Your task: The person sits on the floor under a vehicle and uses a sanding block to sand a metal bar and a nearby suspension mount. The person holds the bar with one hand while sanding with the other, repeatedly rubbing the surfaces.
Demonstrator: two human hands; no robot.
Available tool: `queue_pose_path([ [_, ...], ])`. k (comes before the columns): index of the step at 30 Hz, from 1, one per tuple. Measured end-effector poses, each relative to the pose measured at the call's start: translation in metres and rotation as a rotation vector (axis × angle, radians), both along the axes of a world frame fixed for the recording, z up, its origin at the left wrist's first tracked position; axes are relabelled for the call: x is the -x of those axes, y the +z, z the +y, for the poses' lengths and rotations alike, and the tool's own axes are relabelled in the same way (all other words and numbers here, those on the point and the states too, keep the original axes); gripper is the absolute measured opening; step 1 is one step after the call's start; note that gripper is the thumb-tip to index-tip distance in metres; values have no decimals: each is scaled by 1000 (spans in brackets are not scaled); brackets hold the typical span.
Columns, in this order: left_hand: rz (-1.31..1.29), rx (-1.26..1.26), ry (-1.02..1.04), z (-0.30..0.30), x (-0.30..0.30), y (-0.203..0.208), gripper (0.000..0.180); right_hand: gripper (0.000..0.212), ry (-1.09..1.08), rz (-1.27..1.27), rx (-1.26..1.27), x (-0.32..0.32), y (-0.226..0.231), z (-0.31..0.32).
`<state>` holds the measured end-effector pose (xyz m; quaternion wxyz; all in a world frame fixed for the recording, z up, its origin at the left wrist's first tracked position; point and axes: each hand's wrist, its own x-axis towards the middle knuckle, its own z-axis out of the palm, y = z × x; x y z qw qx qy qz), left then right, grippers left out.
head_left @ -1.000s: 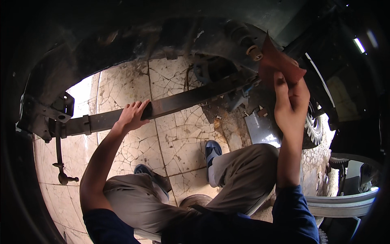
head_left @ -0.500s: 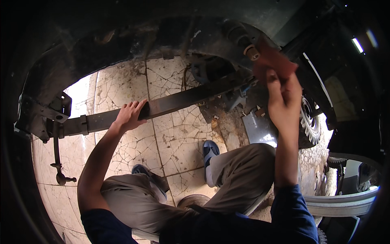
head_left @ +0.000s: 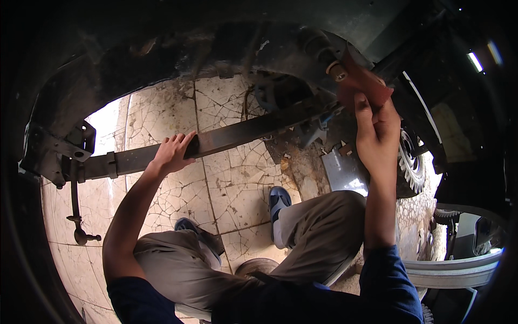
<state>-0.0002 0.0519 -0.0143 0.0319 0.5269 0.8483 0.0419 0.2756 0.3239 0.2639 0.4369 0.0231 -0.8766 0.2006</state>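
Note:
My left hand (head_left: 174,150) rests on a long dark leaf spring (head_left: 237,136), fingers laid over its top and thumb apart along its near side. Raised at the right, my right hand (head_left: 377,121) pinches a reddish-brown sheet of sandpaper (head_left: 362,83) between thumb and fingers. One pointed corner of the sheet stands up. Just left of it, a brass-coloured cylindrical end (head_left: 337,72) sticks out of a dark ribbed part (head_left: 321,51); whether the sheet touches it, I cannot tell.
A dark curved metal arch (head_left: 178,65) spans the far side. At the left, a bracket (head_left: 81,146) holds the spring's end, and a rod with a ball joint (head_left: 81,236) hangs down. A toothed gear (head_left: 413,167) and a grey plate (head_left: 343,170) lie right. Below is cracked tile floor (head_left: 237,189).
The sandpaper has shifted slightly and its upper corner now points up more sharply. My left hand stays in place on the leaf spring.

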Motion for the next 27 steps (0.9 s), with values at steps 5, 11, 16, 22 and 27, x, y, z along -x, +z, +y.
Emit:
queue_pose_path([
  [5, 5, -5, -3, 0, 0, -1, 90, 25, 4, 47, 53, -1, 1, -5],
  [11, -3, -8, -1, 0, -1, 0, 91, 25, -9, 29, 95, -3, -1, -7],
  [16, -12, -18, 0, -1, 0, 0, 92, 25, -23, -20, 62, 0, -4, -1],
  [22, -5, -27, -4, -1, 0, 0, 91, 25, 8, 1, 81, 0, -6, 1],
  [27, -3, -33, -12, 0, 2, -1, 91, 27, 8, 24, 24, 3, -7, 4],
])
